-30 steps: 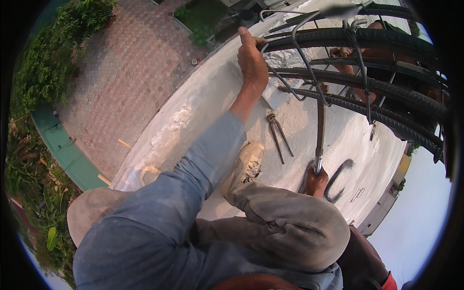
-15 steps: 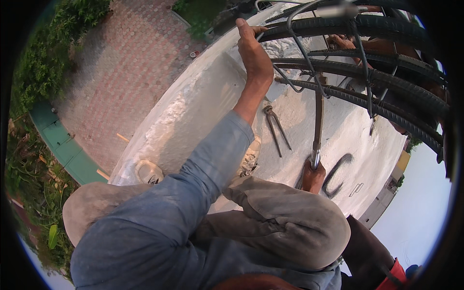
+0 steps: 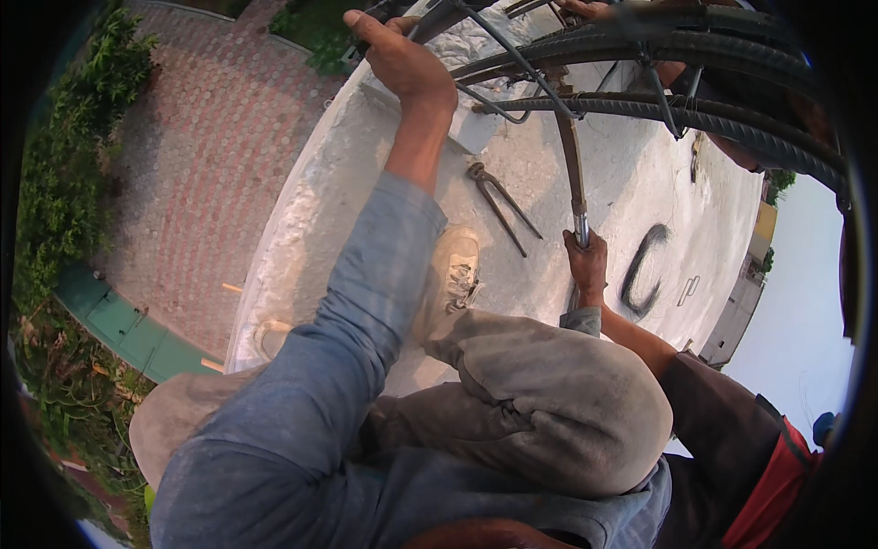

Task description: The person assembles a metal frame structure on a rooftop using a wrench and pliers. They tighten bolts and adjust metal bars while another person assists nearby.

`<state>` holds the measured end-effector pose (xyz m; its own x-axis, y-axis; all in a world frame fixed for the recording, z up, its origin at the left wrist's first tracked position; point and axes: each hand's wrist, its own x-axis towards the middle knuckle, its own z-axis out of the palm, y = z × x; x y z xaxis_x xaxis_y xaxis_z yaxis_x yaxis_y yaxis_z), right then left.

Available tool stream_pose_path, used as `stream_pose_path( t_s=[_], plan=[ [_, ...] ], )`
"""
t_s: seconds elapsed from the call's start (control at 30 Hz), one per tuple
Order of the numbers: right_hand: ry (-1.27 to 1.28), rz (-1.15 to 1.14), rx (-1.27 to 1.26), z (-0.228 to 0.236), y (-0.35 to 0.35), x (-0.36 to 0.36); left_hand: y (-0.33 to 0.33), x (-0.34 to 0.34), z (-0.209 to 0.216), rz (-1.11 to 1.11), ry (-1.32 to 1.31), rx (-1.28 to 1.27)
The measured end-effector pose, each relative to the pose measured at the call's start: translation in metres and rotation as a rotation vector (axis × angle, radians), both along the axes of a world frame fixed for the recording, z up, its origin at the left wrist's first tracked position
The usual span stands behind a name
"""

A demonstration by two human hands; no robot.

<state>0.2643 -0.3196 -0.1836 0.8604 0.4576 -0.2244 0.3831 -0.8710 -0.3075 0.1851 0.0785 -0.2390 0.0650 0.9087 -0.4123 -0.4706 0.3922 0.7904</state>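
Note:
My left hand (image 3: 410, 66), at the end of a blue-grey sleeve, is at the top with its thumb raised and fingers curled round a steel bar at the rebar cage's (image 3: 622, 55) end. Lower right, my right hand (image 3: 586, 261) is closed round a long dark metal bar (image 3: 572, 151), which has a shiny section by the grip and runs up to the cage. A blue-grey cuff shows at that wrist, with a co-worker's bare forearm (image 3: 636, 340) close behind. Between my hands, pincers (image 3: 503, 206) lie on the pale concrete slab, handles spread and touched by neither hand.
A black tie-wire bundle (image 3: 645, 268) lies right of my right hand. The slab's rough edge (image 3: 274, 229) drops away on the left to paving (image 3: 210, 174) far below. Another person's hand (image 3: 585, 9) is at the cage's far side. My shoe (image 3: 457, 261) rests near the pincers.
The view has shifted, so most things appear higher. My left hand and the cage's end have moved left relative to the pincers. My right hand still grips the bar; more of the co-worker's forearm shows.

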Motion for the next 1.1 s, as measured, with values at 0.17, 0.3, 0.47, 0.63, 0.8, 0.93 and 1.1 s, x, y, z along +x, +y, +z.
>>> stream_pose_path(
  t_s=[0.17, 0.3, 0.47, 0.63, 0.8, 0.93, 1.1],
  plan=[
    [0.03, -0.04, -0.053, 0.006, -0.012, 0.008, 0.001, 0.002, -0.001, 0.032, -0.074, -0.03],
    [0.07, -0.052, -0.029, 0.012, -0.01, 0.013, 0.002, 0.002, -0.002, 0.045, -0.057, 0.016],
    [0.119, -0.044, -0.055, 0.027, -0.005, 0.027, 0.002, 0.001, -0.005, 0.021, -0.117, 0.011],
    [0.319, -0.143, -0.106, 0.031, 0.003, 0.034, 0.003, 0.001, -0.006, 0.043, -0.064, 0.001],
    [0.006, 0.079, -0.124, 0.047, 0.001, 0.044, 0.0, 0.0, 0.005, 0.036, -0.023, -0.016],
    [0.168, 0.005, -0.094, 0.056, -0.015, 0.048, -0.004, -0.004, 0.015, -0.024, -0.029, 0.02],
    [0.24, -0.086, -0.016, 0.042, -0.028, 0.036, -0.004, -0.007, 0.018, -0.025, 0.014, 0.022]
  ],
)
